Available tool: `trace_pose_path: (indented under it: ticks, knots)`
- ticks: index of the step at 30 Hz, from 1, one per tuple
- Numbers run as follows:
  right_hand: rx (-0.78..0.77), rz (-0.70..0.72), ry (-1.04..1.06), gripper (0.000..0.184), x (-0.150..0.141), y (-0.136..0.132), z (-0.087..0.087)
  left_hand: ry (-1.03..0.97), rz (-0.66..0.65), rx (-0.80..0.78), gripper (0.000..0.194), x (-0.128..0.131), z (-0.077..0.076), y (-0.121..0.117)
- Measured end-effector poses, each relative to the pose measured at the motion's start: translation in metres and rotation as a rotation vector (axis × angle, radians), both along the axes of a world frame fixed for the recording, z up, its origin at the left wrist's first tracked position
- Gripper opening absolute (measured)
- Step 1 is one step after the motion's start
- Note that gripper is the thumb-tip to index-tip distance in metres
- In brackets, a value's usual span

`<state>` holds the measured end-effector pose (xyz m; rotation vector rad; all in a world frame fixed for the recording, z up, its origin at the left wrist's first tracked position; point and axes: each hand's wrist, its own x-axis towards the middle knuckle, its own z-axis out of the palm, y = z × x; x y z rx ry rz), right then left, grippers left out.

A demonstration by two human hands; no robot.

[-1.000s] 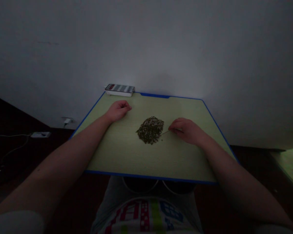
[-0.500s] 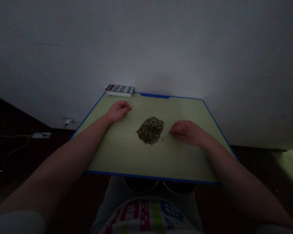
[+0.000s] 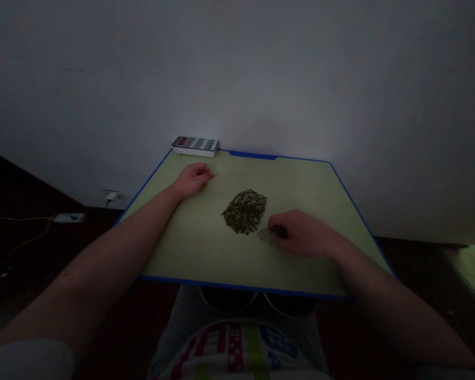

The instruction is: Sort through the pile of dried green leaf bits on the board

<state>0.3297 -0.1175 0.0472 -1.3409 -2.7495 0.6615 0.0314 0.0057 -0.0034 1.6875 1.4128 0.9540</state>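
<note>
Two pale fittings come first from my remote seat: a power strip [image 3: 69,217] on the dark floor, then a plug [image 3: 111,196] at the wall, both beside the board and out of the arms' way. My left hand [image 3: 193,180] lies on the yellow-green board [image 3: 190,243], fingers curled loosely, likely parked there to steady the arm without crowding the work; I cannot tell whether anything is pinched inside it. Just beyond it, a white box [image 3: 196,151] with a flat, striped panel [image 3: 197,143] on top sits at the far left corner, which leaves the middle to the heap of small grains [image 3: 244,212]. That heap lies on the board between my hands, within reach of both, dark with paler flecks. At its near right side a few loose grains [image 3: 269,243] sit apart. Over them a thin implement [image 3: 264,233], smeared by motion, points left from my right hand [image 3: 303,233], whose fingers seem to clasp its end, presumably so the slim tip can reach single grains while the knuckles stay off the heap.
</note>
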Motion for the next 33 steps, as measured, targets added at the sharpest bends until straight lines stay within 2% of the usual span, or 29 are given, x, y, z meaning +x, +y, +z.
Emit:
trace_pose_path:
  ticks: [8, 12, 17, 24, 33]
  knots:
    - [-0.173, -0.106, 0.057, 0.025, -0.012, -0.005, -0.004, 0.003, -0.017, 0.016, 0.021, -0.002, -0.003, 0.002]
    - [-0.223, -0.108, 0.11, 0.028, -0.019, -0.011, -0.008, 0.0, -0.014, 0.009, 0.021, -0.001, -0.001, 0.0]
    - [-0.246, -0.097, 0.165, 0.027, -0.033, -0.022, -0.012, -0.009, -0.01, -0.011, 0.021, 0.0, 0.0, 0.0]
    - [-0.255, -0.069, 0.211, 0.029, -0.048, -0.036, -0.015, 0.009, -0.017, 0.032, 0.023, -0.004, -0.007, 0.006]
    - [-0.258, 0.001, 0.264, 0.035, -0.059, -0.046, -0.019, -0.006, -0.017, -0.002, 0.022, -0.003, -0.005, 0.003]
